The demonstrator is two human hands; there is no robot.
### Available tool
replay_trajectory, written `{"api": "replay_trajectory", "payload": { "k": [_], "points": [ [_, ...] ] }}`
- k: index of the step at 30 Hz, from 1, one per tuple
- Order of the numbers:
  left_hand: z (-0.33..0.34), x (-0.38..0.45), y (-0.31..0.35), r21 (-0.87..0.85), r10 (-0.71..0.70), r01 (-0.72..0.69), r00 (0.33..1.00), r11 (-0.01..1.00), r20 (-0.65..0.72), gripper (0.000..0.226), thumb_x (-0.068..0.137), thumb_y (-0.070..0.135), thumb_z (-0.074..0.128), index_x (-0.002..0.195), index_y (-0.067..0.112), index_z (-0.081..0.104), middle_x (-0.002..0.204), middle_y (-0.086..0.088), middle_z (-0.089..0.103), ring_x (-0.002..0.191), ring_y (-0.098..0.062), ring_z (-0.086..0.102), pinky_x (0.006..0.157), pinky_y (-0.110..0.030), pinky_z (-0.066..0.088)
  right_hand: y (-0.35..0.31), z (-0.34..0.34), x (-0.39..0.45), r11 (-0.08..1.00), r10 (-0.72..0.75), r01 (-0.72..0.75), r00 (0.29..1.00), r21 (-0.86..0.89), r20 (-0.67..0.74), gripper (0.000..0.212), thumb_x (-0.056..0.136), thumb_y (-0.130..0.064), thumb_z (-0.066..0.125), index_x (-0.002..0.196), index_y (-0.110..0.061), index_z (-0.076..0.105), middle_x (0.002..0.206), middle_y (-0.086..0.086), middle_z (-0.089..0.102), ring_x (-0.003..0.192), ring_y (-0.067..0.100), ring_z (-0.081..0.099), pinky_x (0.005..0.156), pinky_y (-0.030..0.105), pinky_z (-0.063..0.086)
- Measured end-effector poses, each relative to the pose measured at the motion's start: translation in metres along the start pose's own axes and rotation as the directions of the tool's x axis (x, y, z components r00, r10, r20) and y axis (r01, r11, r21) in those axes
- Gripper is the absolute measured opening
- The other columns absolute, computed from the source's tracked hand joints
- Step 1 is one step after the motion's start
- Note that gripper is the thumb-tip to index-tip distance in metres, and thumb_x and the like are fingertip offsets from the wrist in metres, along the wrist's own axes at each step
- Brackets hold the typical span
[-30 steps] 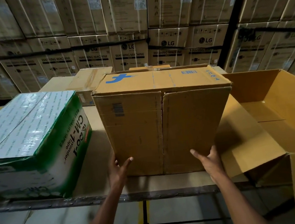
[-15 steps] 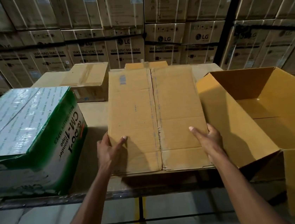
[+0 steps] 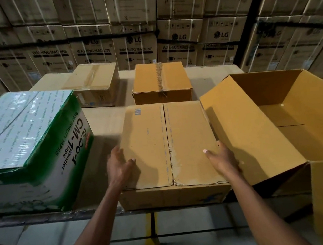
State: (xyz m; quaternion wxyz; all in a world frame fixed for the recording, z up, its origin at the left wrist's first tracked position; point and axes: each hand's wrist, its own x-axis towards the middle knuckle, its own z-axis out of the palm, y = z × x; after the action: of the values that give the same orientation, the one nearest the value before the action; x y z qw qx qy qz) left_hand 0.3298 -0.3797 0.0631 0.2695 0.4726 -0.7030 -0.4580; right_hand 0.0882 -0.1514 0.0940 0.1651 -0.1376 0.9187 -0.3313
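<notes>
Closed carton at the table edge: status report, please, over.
Left hand and right hand grip its sides, thumbs on top. Closed carton lies flat, seam up. Open box close on right, green tape carton on left.

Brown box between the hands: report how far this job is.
Done: the brown box lies on the table, flaps closed. In hand: left hand and right hand hold its edges, thumbs on top. Left: probably sealing its seam; the open box is empty.
</notes>
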Motion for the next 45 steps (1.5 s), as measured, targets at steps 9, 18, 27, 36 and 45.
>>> {"api": "replay_trajectory", "payload": {
  "k": [9, 18, 27, 36, 45],
  "points": [
    [0.052, -0.003, 0.045, 0.316, 0.312, -0.396, 0.906, 0.862, 0.285, 0.041, 0.093, 0.029, 0.069, 0.134, 0.033, 0.061, 0.143, 0.002, 0.056, 0.132, -0.023, 0.047, 0.109, -0.05, 0.028, -0.024, 0.038, -0.054, 0.868, -0.415, 0.434, 0.901, -0.244, 0.124, 0.052, 0.097, -0.049, 0.064, 0.146, -0.036, 0.053, 0.158, -0.007, 0.039, 0.144, 0.021, 0.029, 0.115, 0.047, 0.025],
    [0.085, -0.003, 0.062, 0.528, 0.216, -0.392, 0.906, 0.753, 0.365, 0.037, 0.104, 0.036, 0.04, 0.133, 0.025, 0.061, 0.132, -0.002, 0.06, 0.123, -0.027, 0.049, 0.099, -0.049, 0.036, -0.025, 0.06, -0.084, 0.747, -0.5, 0.552, 0.833, -0.371, 0.236, 0.05, 0.096, -0.061, 0.056, 0.142, -0.042, 0.054, 0.165, -0.005, 0.029, 0.148, 0.025, 0.024, 0.113, 0.048, 0.026],
    [0.103, 0.001, 0.101, 0.142, 0.072, -0.137, 0.917, 0.98, 0.391, 0.047, 0.098, 0.047, 0.055, 0.132, 0.016, 0.051, 0.116, -0.007, 0.065, 0.1, -0.025, 0.065, 0.078, -0.038, 0.059, -0.027, 0.049, -0.087, 0.731, -0.567, 0.578, 0.81, -0.362, 0.148, 0.053, 0.098, -0.061, 0.05, 0.146, -0.038, 0.048, 0.164, 0.0, 0.028, 0.149, 0.029, 0.025, 0.113, 0.05, 0.029],
    [0.13, -0.022, 0.187, -0.31, 0.406, -0.292, 0.809, 0.905, 0.425, 0.053, 0.105, 0.06, 0.028, 0.157, 0.045, 0.028, 0.161, -0.001, 0.038, 0.14, -0.023, 0.045, 0.11, -0.05, 0.044, -0.032, -0.018, -0.078, 0.761, -0.633, 0.637, 0.685, -0.126, -0.36, 0.037, 0.096, -0.018, 0.064, 0.133, -0.023, 0.07, 0.15, 0.001, 0.056, 0.125, 0.019, 0.062, 0.093, 0.042, 0.06],
    [0.195, -0.076, 0.215, -0.208, 0.371, -0.326, 0.597, 0.922, 0.711, 0.06, 0.103, 0.062, 0.033, 0.159, 0.046, 0.018, 0.161, -0.01, 0.037, 0.12, -0.03, 0.063, 0.102, -0.053, 0.052, 0.021, -0.084, -0.064, 0.911, -0.243, 0.4, 0.713, 0.097, -0.657, 0.032, 0.091, 0.001, 0.069, 0.119, -0.013, 0.073, 0.161, 0.005, 0.034, 0.132, 0.012, 0.046, 0.083, 0.004, 0.045]
  ]
}}
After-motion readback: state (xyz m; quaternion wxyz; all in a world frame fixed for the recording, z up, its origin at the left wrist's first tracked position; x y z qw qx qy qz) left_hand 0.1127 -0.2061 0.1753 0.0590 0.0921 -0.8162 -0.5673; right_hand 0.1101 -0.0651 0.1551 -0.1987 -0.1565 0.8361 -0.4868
